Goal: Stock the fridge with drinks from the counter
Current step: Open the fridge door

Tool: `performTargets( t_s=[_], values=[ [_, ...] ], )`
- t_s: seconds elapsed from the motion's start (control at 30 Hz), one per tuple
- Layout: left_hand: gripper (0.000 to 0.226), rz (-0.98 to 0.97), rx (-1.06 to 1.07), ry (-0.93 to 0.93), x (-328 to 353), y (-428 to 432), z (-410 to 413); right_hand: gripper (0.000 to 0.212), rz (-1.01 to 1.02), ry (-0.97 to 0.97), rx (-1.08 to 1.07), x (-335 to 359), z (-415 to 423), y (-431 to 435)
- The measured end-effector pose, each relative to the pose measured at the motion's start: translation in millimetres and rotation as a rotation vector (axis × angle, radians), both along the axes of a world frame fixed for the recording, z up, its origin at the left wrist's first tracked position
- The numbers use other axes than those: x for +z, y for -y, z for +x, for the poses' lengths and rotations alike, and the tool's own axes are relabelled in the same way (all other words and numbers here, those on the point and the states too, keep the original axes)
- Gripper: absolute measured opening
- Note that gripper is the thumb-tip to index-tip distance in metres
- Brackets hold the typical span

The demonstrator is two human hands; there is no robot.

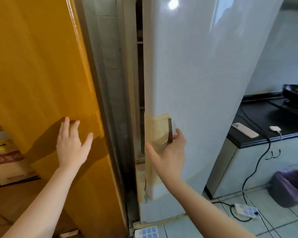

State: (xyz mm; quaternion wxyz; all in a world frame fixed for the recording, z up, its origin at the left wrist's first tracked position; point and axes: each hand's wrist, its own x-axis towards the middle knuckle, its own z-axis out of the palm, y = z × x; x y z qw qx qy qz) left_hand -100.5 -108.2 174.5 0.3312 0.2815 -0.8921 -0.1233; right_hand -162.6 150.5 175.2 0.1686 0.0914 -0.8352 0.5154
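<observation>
**Head view**

A: Hands?

B: Left hand (70,148) lies flat on the yellow door (38,66), fingers straight and spread. Right hand (169,152) is at the fridge door (205,66), thumb wide of the fingers. Its fingertips (178,133) are at a dark strip inside the brown tape (159,131). No closed grip seen.

A: Drinks?

B: None in view. The counter (258,121), right of the fridge, shows only a phone (245,130), a wok (295,93) and a small white charger.

A: Risks?

B: My judgement:
- The tape is slick and peeling low down, so a pull there may slip or tear it rather than swing the door.
- The yellow door stands just beside the fridge. The fridge door could knock it or pinch the left hand.
- A cable (255,169) and power strip (246,211) lie on the floor between fridge and counter, a trip hazard when carrying bottles.
</observation>
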Motion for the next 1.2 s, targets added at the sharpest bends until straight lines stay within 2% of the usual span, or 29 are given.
performTargets(
  t_s=[0.17,0.3,0.4,0.6,0.73,0.87,1.0,1.2],
  values=[
    [0.047,-0.05,-0.11,-0.092,-9.1,-55.9,-3.3,0.098,-0.002,-0.39,-0.107,31.8,26.3,-46.6],
    [0.042,-0.021,-0.245,-0.147,-2.1,-102.1,-20.4,0.082,0.004,-0.606,-0.15,61.9,29.9,-87.1],
    [0.044,0.004,-0.367,-0.165,7.5,-127.0,-34.5,0.076,0.011,-0.62,-0.226,71.3,32.7,-126.2],
    [0.048,0.1,-0.624,-0.215,25.4,-184.1,-58.7,0.078,0.014,-0.553,-0.361,69.9,48.3,-186.4],
    [0.049,0.119,-0.754,-0.226,32.3,-229.3,-72.8,0.08,-0.036,-0.591,-0.491,63.1,50.0,-221.1],
    [0.048,0.109,-0.83,-0.195,36.8,-268.0,-88.4,0.08,-0.039,-0.603,-0.559,52.1,41.9,-269.0],
    [0.046,0.122,-0.899,-0.182,39.5,-307.1,-103.9,0.066,-0.1,-0.626,-0.693,36.0,26.5,-314.3],
    [0.059,0.135,-0.958,-0.165,36.8,-365.3,-129.8,0.054,-0.04,-0.638,-0.889,26.3,-5.0,-380.0]
  ],
)
